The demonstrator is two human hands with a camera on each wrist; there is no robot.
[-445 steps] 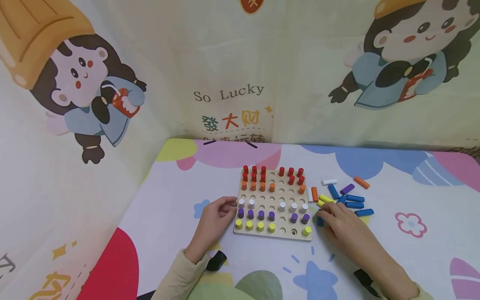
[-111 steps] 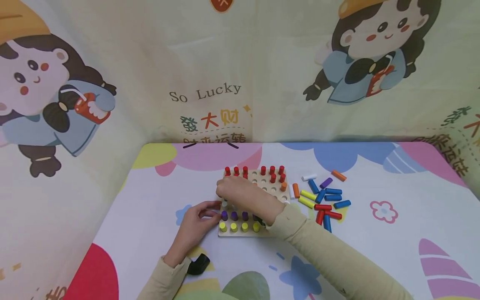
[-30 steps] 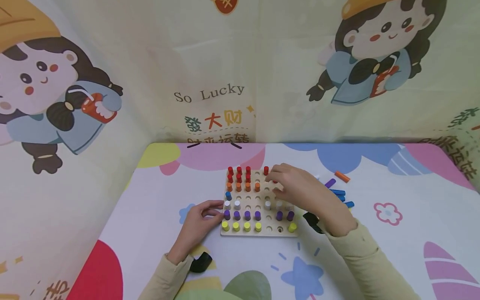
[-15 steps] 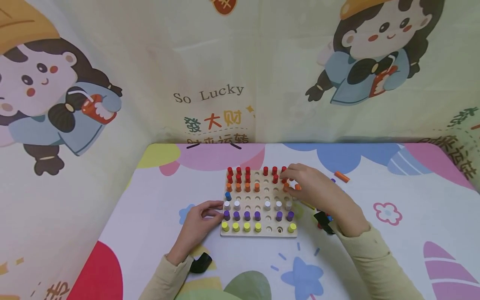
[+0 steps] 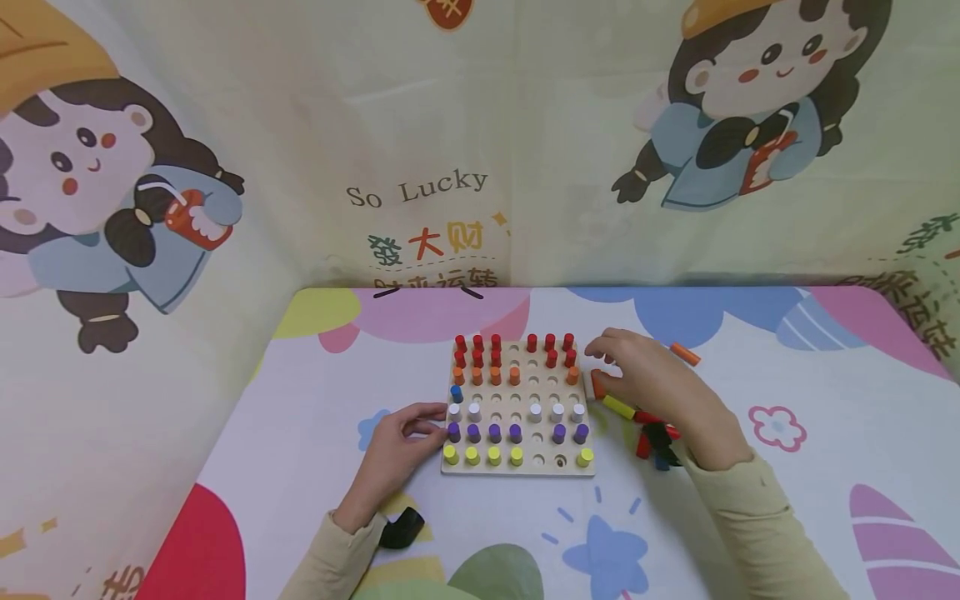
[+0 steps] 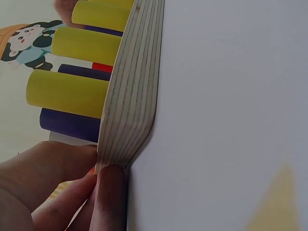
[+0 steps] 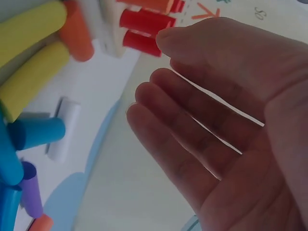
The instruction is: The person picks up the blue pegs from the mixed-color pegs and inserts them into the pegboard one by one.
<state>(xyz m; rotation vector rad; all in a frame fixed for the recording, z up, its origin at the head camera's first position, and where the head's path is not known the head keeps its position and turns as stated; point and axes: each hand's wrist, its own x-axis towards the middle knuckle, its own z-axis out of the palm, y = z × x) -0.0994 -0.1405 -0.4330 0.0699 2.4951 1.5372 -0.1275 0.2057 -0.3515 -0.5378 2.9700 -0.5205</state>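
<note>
A light wooden pegboard (image 5: 506, 407) stands before me with rows of coloured pegs. Red pegs (image 5: 496, 343) fill much of the two far rows, then come orange pegs (image 5: 514, 376), one blue peg (image 5: 456, 394), white pegs (image 5: 535, 412), purple pegs (image 5: 495, 433) and yellow pegs (image 5: 493, 456). Several holes are bare. My left hand (image 5: 401, 442) grips the board's left edge; in the left wrist view its fingertips press on the layered side and top corner. My right hand (image 5: 660, 379) hovers just right of the board, fingers loosely bent and apart, with nothing between them.
Loose pegs lie on the patterned tablecloth right of the board, partly hidden by the right hand: an orange peg (image 5: 685, 353), a yellow peg (image 5: 618, 407), a red peg (image 5: 643, 446), a blue peg (image 7: 36, 132) and a purple peg (image 7: 32, 190). A printed cloth wall rises behind.
The blue peg now stands at the left end of its row, bare 14.8 s ago. My right hand has since drawn back rightward off the board; my left hand stays at its edge.
</note>
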